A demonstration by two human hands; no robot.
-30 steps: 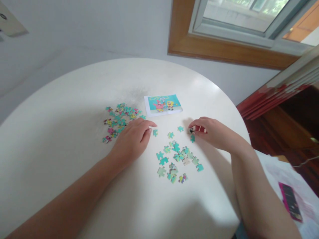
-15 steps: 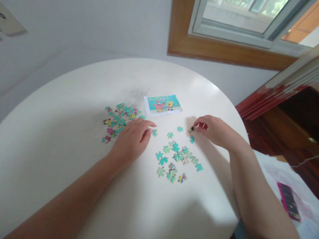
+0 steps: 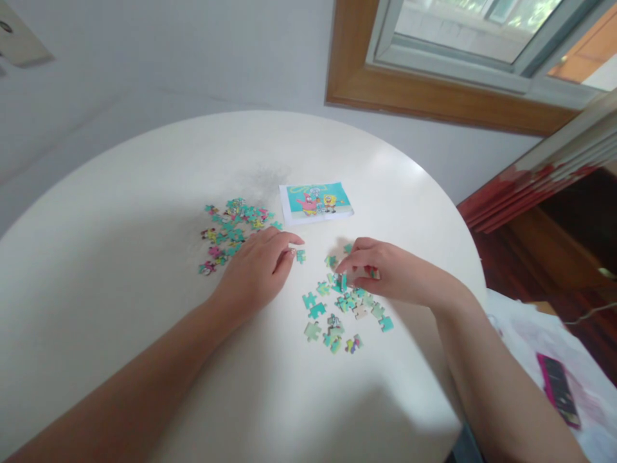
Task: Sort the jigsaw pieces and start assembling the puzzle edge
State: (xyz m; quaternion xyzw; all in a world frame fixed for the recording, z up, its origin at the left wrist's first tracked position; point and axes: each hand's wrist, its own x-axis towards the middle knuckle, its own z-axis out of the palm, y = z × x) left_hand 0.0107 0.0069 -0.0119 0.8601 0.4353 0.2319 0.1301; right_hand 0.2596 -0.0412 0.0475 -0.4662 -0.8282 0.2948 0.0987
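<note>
My right hand (image 3: 385, 267) is over the loose jigsaw pieces, thumb and fingertips closed on a teal puzzle piece (image 3: 344, 281) that stands on edge. Beneath and in front of it lies a scattered group of teal, green and beige pieces, among them a teal piece (image 3: 317, 310) and a pale green piece (image 3: 312, 331). My left hand (image 3: 260, 267) rests on the table, index finger and thumb apart, holding nothing that shows. Just beyond its thumb lies a small teal piece (image 3: 301, 256). A denser pile of mixed pieces (image 3: 234, 233) spreads beside that hand, partly covered by it.
A printed cartoon picture (image 3: 318, 201) lies flat behind the pieces. The round white table (image 3: 144, 173) meets the wall below a wood-framed window (image 3: 434, 96). On a lower surface at right is a pink-edged phone (image 3: 559, 390).
My right hand has moved left from the small pieces at the right to the main group, and it now pinches a teal piece there. The left hand stays put.
</note>
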